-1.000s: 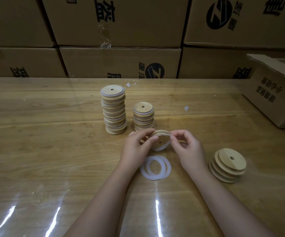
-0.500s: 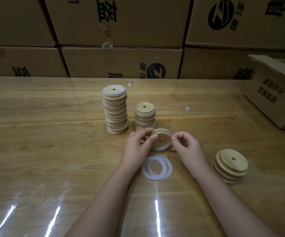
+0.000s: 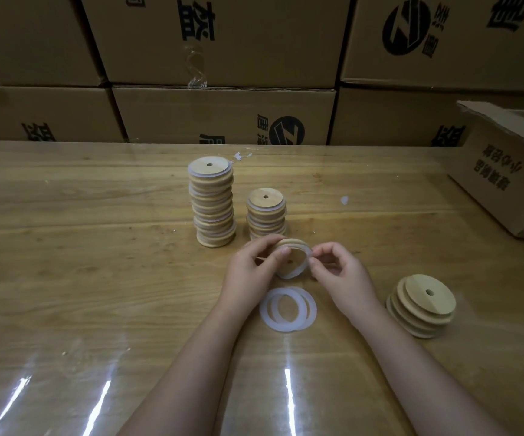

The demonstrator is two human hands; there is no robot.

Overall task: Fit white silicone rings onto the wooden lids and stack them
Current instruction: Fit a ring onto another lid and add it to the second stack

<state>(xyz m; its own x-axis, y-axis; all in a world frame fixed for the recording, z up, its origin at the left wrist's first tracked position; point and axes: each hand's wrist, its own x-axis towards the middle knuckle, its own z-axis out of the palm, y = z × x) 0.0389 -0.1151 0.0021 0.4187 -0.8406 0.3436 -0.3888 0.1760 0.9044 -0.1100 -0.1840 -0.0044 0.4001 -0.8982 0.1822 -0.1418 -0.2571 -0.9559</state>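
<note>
Inspector: Item under work, and its position?

Examiner: One wooden lid [image 3: 297,256], near mid-table, held up on edge between both hands with its face tilted towards the wearer. A white silicone ring [image 3: 296,273] lies round its rim. Whether the ring is fully seated, I cannot tell. Nor can I tell whether the lower rim touches the table [image 3: 97,278].

Inspector: Hands?

Examiner: The left hand [image 3: 251,269] grasps the lid from its 9 o'clock side, thumb on the near face and fingers curled over the far edge. The right hand [image 3: 339,275] pinches ring and rim at 3 o'clock between thumb and forefinger, the other fingers loosely curled.

Inspector: Surroundings, taking the lid as dial centre?

Examiner:
- At 6 o'clock, between the two wrists, loose rings [image 3: 287,313] lie flat and overlapping. Their exact count is not certain.
- At 11 o'clock, just behind the left fingers, stands a short stack [image 3: 266,215] of ringed lids.
- At 10 o'clock stands a tall stack [image 3: 212,206] of the same, beside the short one and not touching it.
- At 4 o'clock, near the right forearm, sits a slumped pile of bare lids [image 3: 421,306].
- At 1 o'clock lies a small white scrap [image 3: 344,200].
- At 2 o'clock, by the table's edge, is an open carton [image 3: 499,184].
- At 12 o'clock, beyond the table, sealed cartons [image 3: 223,114] with black print are stacked as a wall.
</note>
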